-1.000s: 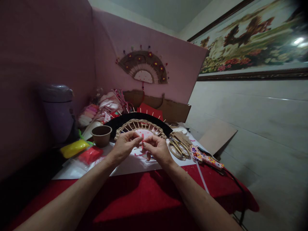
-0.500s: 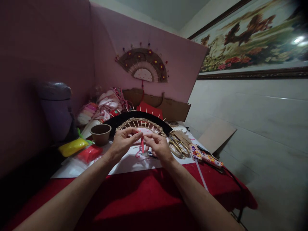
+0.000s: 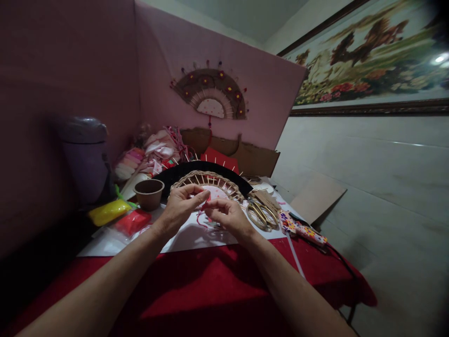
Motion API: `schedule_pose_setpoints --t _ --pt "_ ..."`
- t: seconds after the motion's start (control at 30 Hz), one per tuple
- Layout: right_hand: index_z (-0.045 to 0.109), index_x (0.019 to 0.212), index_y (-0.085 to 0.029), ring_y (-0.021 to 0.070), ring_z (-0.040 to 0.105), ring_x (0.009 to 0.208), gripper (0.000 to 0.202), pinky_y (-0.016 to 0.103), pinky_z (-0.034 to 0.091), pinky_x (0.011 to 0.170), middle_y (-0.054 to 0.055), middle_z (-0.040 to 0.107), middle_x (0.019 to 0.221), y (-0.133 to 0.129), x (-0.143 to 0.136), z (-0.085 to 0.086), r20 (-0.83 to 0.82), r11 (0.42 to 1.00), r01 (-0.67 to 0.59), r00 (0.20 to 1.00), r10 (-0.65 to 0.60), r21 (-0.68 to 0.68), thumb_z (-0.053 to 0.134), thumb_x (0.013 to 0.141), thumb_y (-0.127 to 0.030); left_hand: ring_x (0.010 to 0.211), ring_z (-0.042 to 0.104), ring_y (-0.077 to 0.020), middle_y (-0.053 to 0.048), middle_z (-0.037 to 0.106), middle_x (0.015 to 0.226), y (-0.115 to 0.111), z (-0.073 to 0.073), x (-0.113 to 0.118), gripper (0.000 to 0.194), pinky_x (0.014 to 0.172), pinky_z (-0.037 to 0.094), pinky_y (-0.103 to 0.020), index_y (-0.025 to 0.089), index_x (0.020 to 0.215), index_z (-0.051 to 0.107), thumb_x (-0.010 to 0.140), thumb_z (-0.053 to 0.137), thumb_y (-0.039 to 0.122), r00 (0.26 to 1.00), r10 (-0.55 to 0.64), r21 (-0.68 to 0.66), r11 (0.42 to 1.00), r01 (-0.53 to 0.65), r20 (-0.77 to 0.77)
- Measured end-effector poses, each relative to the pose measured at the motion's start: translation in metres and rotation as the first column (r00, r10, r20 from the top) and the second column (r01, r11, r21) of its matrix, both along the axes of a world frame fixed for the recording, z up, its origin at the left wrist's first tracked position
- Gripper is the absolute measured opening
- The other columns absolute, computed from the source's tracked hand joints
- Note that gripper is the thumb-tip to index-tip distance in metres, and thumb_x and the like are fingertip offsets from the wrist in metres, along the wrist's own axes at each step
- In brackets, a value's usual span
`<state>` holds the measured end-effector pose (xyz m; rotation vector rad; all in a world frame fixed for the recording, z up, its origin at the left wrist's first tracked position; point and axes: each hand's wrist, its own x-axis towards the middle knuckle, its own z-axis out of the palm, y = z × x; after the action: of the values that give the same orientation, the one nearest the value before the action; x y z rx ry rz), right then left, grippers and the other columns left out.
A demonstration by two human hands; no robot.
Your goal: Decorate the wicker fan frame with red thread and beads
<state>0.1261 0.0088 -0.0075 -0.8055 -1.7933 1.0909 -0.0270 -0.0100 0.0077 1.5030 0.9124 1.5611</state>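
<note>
The small red strip [image 3: 209, 198] looks soft and narrow, pinched between my left fingers [image 3: 206, 196] and right fingers [image 3: 206, 206]. Beyond curves a coarse woven rim [image 3: 206, 175].

On the table [image 3: 217, 276], the cup [image 3: 148, 195] is standing left of the fan [image 3: 210, 167], with the packets [image 3: 109, 212] lying before it. The scissors [image 3: 261, 215] are lying between fan and glue gun [image 3: 303, 230]; the cardboard [image 3: 261, 157] is standing behind.
</note>
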Motion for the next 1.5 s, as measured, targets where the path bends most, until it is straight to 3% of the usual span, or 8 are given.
schedule_pose_setpoints --t 0.2,0.43,0.53,0.67,0.77,0.97,1.23,1.5 --pt "0.065 0.064 -0.017 0.0119 0.049 0.061 0.026 0.024 0.040 0.057 -0.001 0.058 0.063 0.000 0.000 0.003 -0.122 0.996 -0.008 0.992 0.019 0.090 0.071 0.070 -0.042 0.061 0.051 -0.0110 0.001 0.059 0.064 -0.001 0.000 0.003 0.023 0.058 0.041 -0.023 0.014 0.068 0.066 0.069 0.071 0.036 0.994 -0.109 -0.025 0.994 0.110 0.011" --pt "0.062 0.064 -0.017 0.0064 0.035 0.045 0.029 0.019 0.027 0.041 -0.004 0.049 0.054 -0.002 0.001 0.004 -0.164 0.994 -0.031 0.986 0.014 -0.103 0.072 0.068 -0.043 0.058 0.052 -0.0099 0.000 0.060 0.063 -0.001 -0.001 0.004 0.033 0.058 0.041 -0.022 0.015 0.067 0.063 0.078 0.061 0.046 0.998 -0.053 -0.023 0.998 0.054 0.026" --pt "0.062 0.064 -0.016 0.0061 0.037 0.045 0.028 0.019 0.027 0.041 -0.004 0.051 0.056 0.000 0.002 0.004 -0.216 0.994 -0.023 0.976 -0.001 -0.109 0.071 0.069 -0.042 0.062 0.058 -0.0131 -0.002 0.064 0.067 0.001 -0.006 0.003 0.033 0.061 0.044 -0.025 0.015 0.072 0.064 0.078 0.060 0.047 0.986 -0.156 -0.138 0.977 0.164 0.064" --pt "0.061 0.065 -0.016 0.0071 0.043 0.047 0.029 0.019 0.028 0.043 -0.003 0.056 0.057 0.003 0.003 0.001 -0.271 0.991 -0.023 0.963 -0.015 -0.134 0.071 0.069 -0.042 0.069 0.063 -0.0173 -0.008 0.070 0.073 0.004 -0.014 0.004 0.028 0.067 0.047 -0.029 0.014 0.079 0.069 0.077 0.063 0.041 0.927 -0.348 -0.259 0.891 0.373 0.136" --pt "0.060 0.064 -0.016 0.0069 0.043 0.045 0.028 0.020 0.027 0.042 -0.003 0.056 0.054 0.005 0.003 0.000 -0.295 0.989 -0.039 0.955 -0.004 -0.140 0.071 0.070 -0.041 0.072 0.065 -0.0182 -0.010 0.071 0.076 0.005 -0.015 0.005 0.024 0.071 0.048 -0.030 0.013 0.078 0.071 0.077 0.062 0.036 0.899 -0.395 -0.302 0.848 0.436 0.188" --pt "0.060 0.065 -0.016 0.0050 0.040 0.041 0.024 0.019 0.025 0.039 -0.005 0.054 0.053 0.006 0.003 -0.001 -0.343 0.990 -0.013 0.939 -0.037 -0.141 0.070 0.071 -0.037 0.070 0.062 -0.0159 -0.011 0.070 0.076 0.001 -0.012 0.006 0.022 0.067 0.047 -0.027 0.013 0.074 0.071 0.077 0.064 0.033 0.896 -0.415 -0.330 0.834 0.443 0.156" --pt "0.059 0.067 -0.016 0.0040 0.038 0.040 0.022 0.016 0.026 0.037 -0.007 0.050 0.051 0.007 0.004 0.002 -0.439 0.967 -0.050 0.896 -0.068 -0.251 0.073 0.068 -0.033 0.062 0.058 -0.0128 -0.009 0.068 0.074 0.002 -0.016 0.005 0.024 0.061 0.044 -0.026 0.013 0.080 0.068 0.076 0.067 0.037 0.895 -0.435 -0.336 0.833 0.440 0.096" --pt "0.056 0.074 -0.017 0.0019 0.038 0.034 0.023 0.014 0.021 0.029 0.000 0.068 0.069 0.005 0.005 0.006 -0.534 0.949 -0.164 0.845 -0.006 -0.271 0.071 0.071 -0.034 0.056 0.054 -0.0100 -0.004 0.065 0.071 0.012 -0.026 0.003 0.027 0.059 0.040 -0.026 0.012 0.081 0.065 0.077 0.066 0.038 0.863 -0.503 -0.342 0.805 0.485 0.041"
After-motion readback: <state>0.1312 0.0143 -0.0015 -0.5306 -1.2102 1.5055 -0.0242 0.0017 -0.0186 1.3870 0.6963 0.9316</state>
